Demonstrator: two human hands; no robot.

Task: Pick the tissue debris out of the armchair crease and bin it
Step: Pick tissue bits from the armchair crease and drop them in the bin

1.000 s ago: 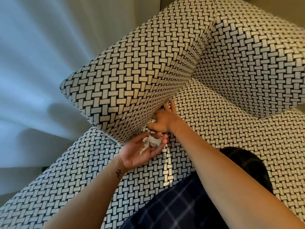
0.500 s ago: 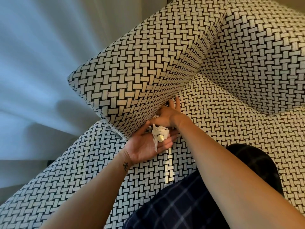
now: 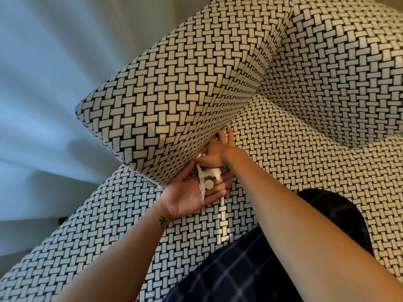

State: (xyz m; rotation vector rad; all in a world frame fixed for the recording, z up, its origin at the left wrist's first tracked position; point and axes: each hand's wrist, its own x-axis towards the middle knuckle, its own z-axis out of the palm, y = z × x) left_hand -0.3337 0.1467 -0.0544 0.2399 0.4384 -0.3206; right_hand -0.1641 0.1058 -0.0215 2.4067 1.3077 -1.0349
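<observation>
While my right grip (image 3: 214, 154) is at the crease: I judge this to be the gathering step, with nothing binned yet.
Head view, right grip: two fingers lie straight along the crease (image 3: 237, 115) between the armrest (image 3: 174, 105) and the seat cushion (image 3: 294, 153). The thumb side is curled under and hidden by the back of the hand. A white scrap shows at its edge, but I cannot tell whether I have it pinched.
Head view, left grip (image 3: 189, 194): palm up, just below the right one at the foot of the armrest. The fingers are relaxed and nearly flat, so it serves as a tray and clasps nothing.
Tissue debris (image 3: 210, 172): torn white shreds lie across my left fingers, and one strip trails down over the palm.
Round disc (image 3: 208, 184): a small pale round thing sits among the shreds. I cannot tell whether it is a coin or a button.
Bin: not in view.
Next move: I reckon I should bring any last scrap from the crease onto the left palm. Then I should curl the left fingers over the pile before turning away, since the shreds look light and loose and the disc could roll off. The disc is not tissue, so it may need setting apart.
Writing: none can be read, and the armchair's woven fabric shows no brand or label. A small dark tattoo (image 3: 162, 221) marks my left wrist, too small to make out.
</observation>
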